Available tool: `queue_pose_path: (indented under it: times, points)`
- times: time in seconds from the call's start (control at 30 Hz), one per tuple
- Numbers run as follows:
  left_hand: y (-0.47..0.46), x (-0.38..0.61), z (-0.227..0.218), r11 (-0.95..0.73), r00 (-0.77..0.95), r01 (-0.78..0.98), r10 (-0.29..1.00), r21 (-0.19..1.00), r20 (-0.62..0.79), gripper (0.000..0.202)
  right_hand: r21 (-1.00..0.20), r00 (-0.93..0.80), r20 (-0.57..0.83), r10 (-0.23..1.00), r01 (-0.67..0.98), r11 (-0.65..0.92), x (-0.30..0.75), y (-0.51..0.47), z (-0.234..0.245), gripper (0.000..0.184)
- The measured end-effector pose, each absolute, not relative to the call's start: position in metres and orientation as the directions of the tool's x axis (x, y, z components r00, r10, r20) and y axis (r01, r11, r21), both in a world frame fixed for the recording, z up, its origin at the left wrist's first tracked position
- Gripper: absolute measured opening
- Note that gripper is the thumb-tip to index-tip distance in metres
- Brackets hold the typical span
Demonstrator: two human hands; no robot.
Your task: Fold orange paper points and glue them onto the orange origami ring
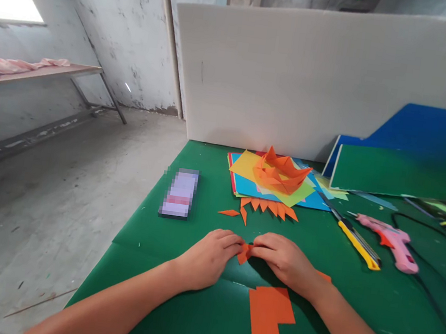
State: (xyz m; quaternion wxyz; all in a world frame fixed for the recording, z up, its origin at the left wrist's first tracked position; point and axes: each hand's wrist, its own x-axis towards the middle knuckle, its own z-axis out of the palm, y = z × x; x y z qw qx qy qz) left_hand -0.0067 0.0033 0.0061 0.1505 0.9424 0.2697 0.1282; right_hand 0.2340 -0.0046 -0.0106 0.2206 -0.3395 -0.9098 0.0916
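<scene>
Pinching a small piece of orange paper (243, 254) between left hand (205, 258) and right hand (287, 260), with each grip narrow and closed on one side of it, above or on the green surface (187, 315); cannot tell whether touching. Lying nearer the body: overlapping orange squares (269, 313). Partly hidden behind the right forearm: an orange scrap (324, 277). Beyond the hands: a row of pointed orange pieces (271, 207). Farther back, on stacked coloured paper (243, 165): an orange paper crown (286, 183). Off to the right: a yellow cutter (358, 246) and a pink glue gun (396, 239).
</scene>
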Motion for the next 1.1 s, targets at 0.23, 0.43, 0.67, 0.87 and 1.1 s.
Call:
queue_pose_path:
  times: [0.23, 0.43, 0.67, 0.87, 1.1]
  points:
    - [0.017, -0.013, 0.01, -0.857, 0.878, 0.368, 0.448, 0.361, 0.169, 0.034, -0.349, -0.66, 0.362, 0.658, 0.559, 0.752, 0.235, -0.002, -0.014, 0.031]
    - [0.018, -0.013, 0.011, -0.886, 0.894, 0.332, 0.405, 0.323, 0.191, 0.033, -0.378, -0.677, 0.339, 0.653, 0.538, 0.753, 0.234, -0.007, -0.008, 0.017]
    - [0.017, -0.011, 0.012, -0.873, 0.889, 0.344, 0.422, 0.345, 0.18, 0.031, -0.323, -0.708, 0.337, 0.621, 0.532, 0.783, 0.229, -0.011, -0.004, 0.019]
    - [0.016, -0.011, 0.013, -0.872, 0.885, 0.365, 0.433, 0.326, 0.17, 0.031, -0.298, -0.695, 0.333, 0.637, 0.563, 0.771, 0.227, -0.016, -0.004, 0.021]
    - [0.015, -0.012, 0.012, -0.88, 0.888, 0.362, 0.425, 0.308, 0.172, 0.031, -0.424, -0.604, 0.318, 0.731, 0.599, 0.679, 0.219, -0.019, -0.006, 0.017]
